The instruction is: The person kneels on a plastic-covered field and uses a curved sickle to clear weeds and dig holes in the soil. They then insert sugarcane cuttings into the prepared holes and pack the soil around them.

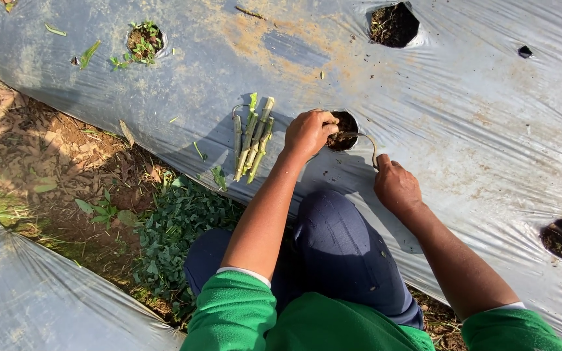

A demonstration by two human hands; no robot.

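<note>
Fingers of my left hand press closed at the soil hole; my right hand pinches a thin curved stem; cut green stalks lie beside.

five planting holes are counted in the plastic mulch sheet; about four cut stems are seen bundled; two hands are seen.
</note>
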